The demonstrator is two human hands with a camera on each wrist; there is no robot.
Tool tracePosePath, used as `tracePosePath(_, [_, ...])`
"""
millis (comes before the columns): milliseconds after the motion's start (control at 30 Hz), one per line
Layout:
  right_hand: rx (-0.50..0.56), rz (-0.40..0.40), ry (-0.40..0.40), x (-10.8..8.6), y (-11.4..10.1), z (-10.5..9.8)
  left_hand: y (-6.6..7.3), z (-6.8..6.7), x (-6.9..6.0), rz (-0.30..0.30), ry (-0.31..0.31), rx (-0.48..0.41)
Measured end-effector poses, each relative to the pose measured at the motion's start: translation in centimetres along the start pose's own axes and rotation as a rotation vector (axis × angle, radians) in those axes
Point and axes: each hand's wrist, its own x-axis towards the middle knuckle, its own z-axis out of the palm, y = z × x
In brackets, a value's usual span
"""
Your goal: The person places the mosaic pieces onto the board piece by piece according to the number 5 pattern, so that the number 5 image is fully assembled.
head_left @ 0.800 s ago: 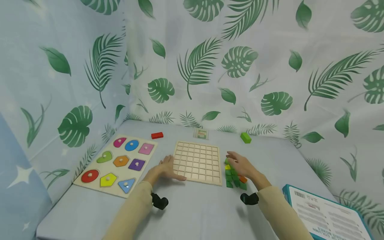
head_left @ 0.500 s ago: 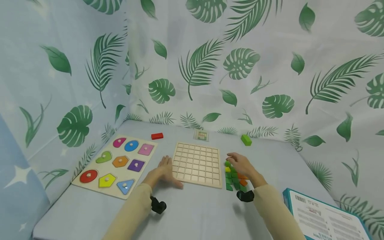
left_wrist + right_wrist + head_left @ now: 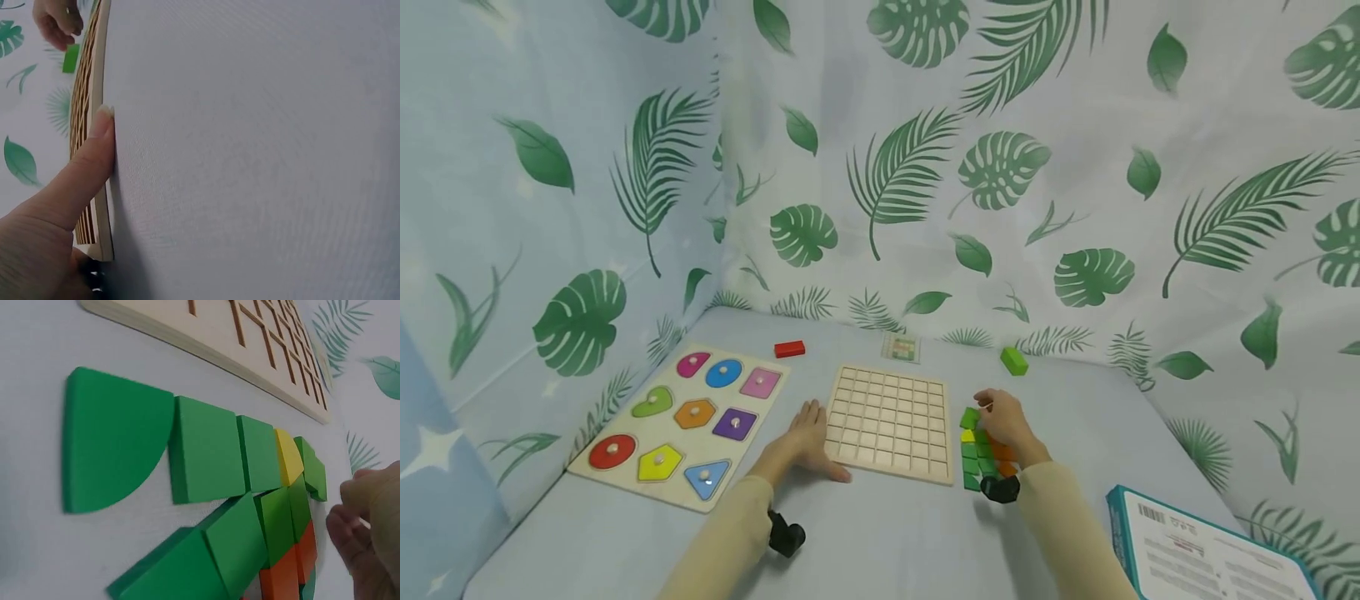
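The right hand (image 3: 1007,420) has just curled its fingers in to a narrow gap; whether they hold anything, I cannot tell. A green block (image 3: 970,418) lies just left of them, coloured blocks (image 3: 984,451) beneath the hand. The left hand (image 3: 807,440), spread wide, touches the grid board (image 3: 887,423); picking seems under way, placing not begun.

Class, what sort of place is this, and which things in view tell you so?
Probably a play or learning corner: a knobbed shape puzzle, a wooden grid board and loose coloured blocks lie before a leaf-printed backdrop. Whether it's a home or a school, I can't tell.
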Motion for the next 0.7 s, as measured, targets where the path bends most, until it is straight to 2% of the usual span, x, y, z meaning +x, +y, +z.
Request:
tracePosePath(267, [-0.048,0.118,-0.086,0.8,0.5,0.7,0.0,-0.1,-0.2,-0.013,-0.026,0.016])
tracePosePath(367, [-0.028,0.154,-0.082,0.9,0.4,0.8,0.0,-0.1,-0.2,-0.017,-0.021,0.012])
tracePosePath(567, [-0.04,0.12,-0.03,0.8,0.4,1.5,-0.2,-0.2,-0.4,-0.032,-0.025,-0.014])
tracePosePath(700, [-0.054,0.1,-0.007,0.7,0.6,1.1,-0.4,0.3,0.3,-0.008,-0.034,0.004])
